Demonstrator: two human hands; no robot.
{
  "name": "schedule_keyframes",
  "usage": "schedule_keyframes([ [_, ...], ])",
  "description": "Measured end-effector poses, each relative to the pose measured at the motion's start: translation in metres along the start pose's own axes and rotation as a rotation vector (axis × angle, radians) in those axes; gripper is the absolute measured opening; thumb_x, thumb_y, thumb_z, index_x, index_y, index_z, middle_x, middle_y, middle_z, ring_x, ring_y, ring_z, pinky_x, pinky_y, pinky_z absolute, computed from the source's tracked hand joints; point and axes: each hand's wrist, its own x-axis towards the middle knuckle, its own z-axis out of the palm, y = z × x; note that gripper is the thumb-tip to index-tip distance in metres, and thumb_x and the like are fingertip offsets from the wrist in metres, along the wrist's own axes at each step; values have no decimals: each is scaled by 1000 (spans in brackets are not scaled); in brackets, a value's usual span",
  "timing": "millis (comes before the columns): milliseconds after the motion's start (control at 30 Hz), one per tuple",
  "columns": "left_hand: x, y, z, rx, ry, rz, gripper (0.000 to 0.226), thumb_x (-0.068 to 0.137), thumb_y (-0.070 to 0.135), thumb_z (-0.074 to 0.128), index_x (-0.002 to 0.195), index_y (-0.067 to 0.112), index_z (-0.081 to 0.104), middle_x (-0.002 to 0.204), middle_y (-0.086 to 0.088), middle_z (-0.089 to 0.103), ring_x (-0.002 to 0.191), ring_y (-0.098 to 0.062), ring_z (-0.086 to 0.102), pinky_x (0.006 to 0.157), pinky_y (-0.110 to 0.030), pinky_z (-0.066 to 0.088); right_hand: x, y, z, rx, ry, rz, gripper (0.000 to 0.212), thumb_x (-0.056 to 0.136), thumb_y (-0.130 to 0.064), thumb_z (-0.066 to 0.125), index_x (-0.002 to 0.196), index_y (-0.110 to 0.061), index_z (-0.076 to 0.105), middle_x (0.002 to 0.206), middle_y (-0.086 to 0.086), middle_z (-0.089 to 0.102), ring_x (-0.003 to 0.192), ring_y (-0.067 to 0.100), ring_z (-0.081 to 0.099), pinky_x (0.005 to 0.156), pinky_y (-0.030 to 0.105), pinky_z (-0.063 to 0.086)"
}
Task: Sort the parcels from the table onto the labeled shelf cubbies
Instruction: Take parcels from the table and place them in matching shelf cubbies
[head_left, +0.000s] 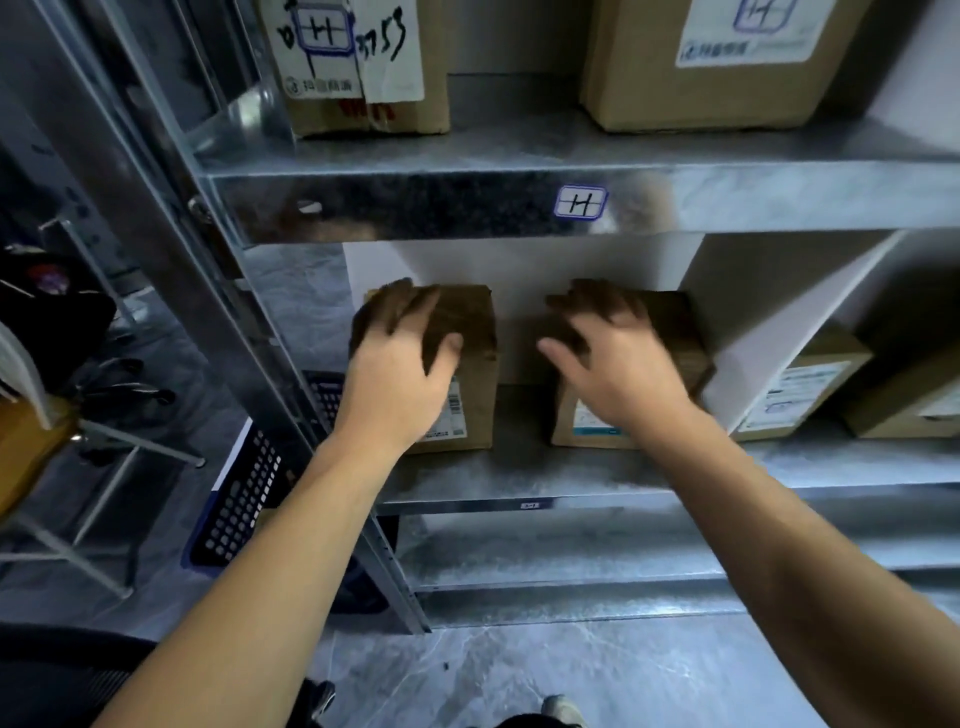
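Two small brown cardboard parcels stand side by side on the metal shelf (519, 475), below the shelf edge that carries the "H" label (580, 201). My left hand (400, 374) grips the left parcel (470, 332), fingers curled over its top left corner and thumb on its top front. My right hand (618, 364) rests on the right parcel (685, 338), fingers spread across its top and thumb sticking out over the gap between the two parcels. Both hands hide much of the printed labels on the parcel fronts.
A white divider (769, 338) stands just right of the right parcel, with two more labelled parcels (810, 384) beyond it. Two larger boxes (363, 67) marked "H" sit on the shelf above. The slanted shelf post (218, 291) and a blue basket (244, 493) are at the left.
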Motion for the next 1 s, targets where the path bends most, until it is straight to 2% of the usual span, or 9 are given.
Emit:
schedule_keyframes([
  [67, 6, 21, 10, 6, -71, 120, 52, 94, 43, 52, 142, 24, 45, 148, -8, 41, 136, -27, 36, 111, -39, 29, -4, 26, -14, -64, -20, 132, 49, 96, -45, 59, 137, -17, 59, 142, 23, 52, 131, 47, 45, 103, 54, 46],
  [167, 11, 55, 36, -13, -186, 202, 54, 93, 42, 55, 144, 27, 43, 149, -5, 41, 136, -26, 38, 110, -41, 31, -14, 51, -28, -120, -69, 275, 50, 97, -46, 57, 135, -14, 57, 135, 24, 54, 124, 45, 48, 96, 52, 50],
  [300, 17, 81, 74, -35, -357, 211, 57, 94, 42, 54, 147, 33, 36, 156, -2, 31, 139, -27, 35, 112, -39, 31, -24, 60, -32, -90, -48, 236, 45, 96, -35, 62, 135, -13, 58, 139, 24, 50, 123, 45, 50, 101, 50, 47],
  [433, 22, 89, 99, -57, -434, 160, 58, 95, 33, 56, 149, 31, 35, 160, -5, 22, 139, -29, 34, 113, -33, 29, -24, 62, -28, -69, -48, 228, 43, 95, -34, 64, 132, -13, 60, 130, 23, 55, 114, 44, 55, 96, 47, 49],
  [600, 16, 84, 109, -205, -422, 37, 50, 97, 29, 55, 146, 29, 42, 159, -8, 25, 138, -26, 38, 104, -13, 22, -30, 68, -16, -114, -77, 210, 44, 95, -36, 63, 135, -18, 60, 129, 19, 55, 118, 43, 50, 106, 44, 37],
  [700, 11, 85, 109, -241, -362, 26, 48, 97, 30, 56, 144, 27, 46, 156, -7, 30, 133, -24, 42, 99, -8, 20, -31, 71, -10, -83, -45, 179, 40, 95, -31, 64, 132, -14, 62, 128, 20, 56, 119, 44, 50, 109, 47, 34],
  [867, 6, 78, 109, -212, -330, 12, 48, 96, 35, 56, 143, 29, 46, 154, -4, 31, 134, -22, 41, 105, -17, 22, -35, 73, -4, -61, 25, 126, 35, 94, -25, 68, 127, -14, 67, 127, 20, 59, 113, 47, 53, 101, 49, 43],
  [1000, 6, 75, 109, -208, -317, -1, 48, 95, 37, 56, 142, 31, 47, 153, -3, 33, 133, -22, 41, 105, -19, 22, -36, 72, -1, -58, 44, 96, 37, 93, -27, 70, 126, -13, 68, 129, 20, 59, 112, 48, 53, 100, 49, 45],
])
